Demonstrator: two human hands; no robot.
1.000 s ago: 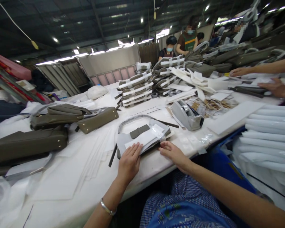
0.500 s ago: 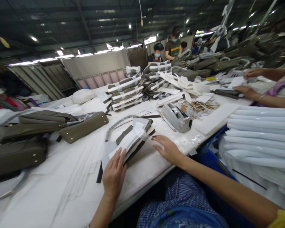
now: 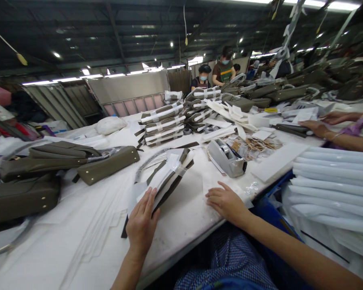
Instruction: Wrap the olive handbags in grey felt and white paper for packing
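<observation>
An olive bag [image 3: 166, 181], folded narrow with white padding along it and clear tape around its far end, lies on the white table in front of me. A plastic-wrapped handle [image 3: 142, 167] curves out from its left side. My left hand [image 3: 142, 221] grips the near end, fingers over the top and thumb on the right side. My right hand [image 3: 230, 203] is low over the table near the front edge, apart from the bag, fingers extended and slightly bent. Nothing shows in it. Beyond it stands a grey tape dispenser [image 3: 225, 157].
Several olive bags [image 3: 109, 163] lie at left. Taped bundles [image 3: 163, 125] are stacked at the back, beside loose white padding and paper tags [image 3: 251, 143]. White foam sheets [image 3: 335, 185] are piled at right. A co-worker's hands [image 3: 317, 128] handle dark pieces at far right.
My right hand has drawn away from the bag's taped end, toward me and to the right. My left hand stays on the bag, whose right side now looks more raised.
</observation>
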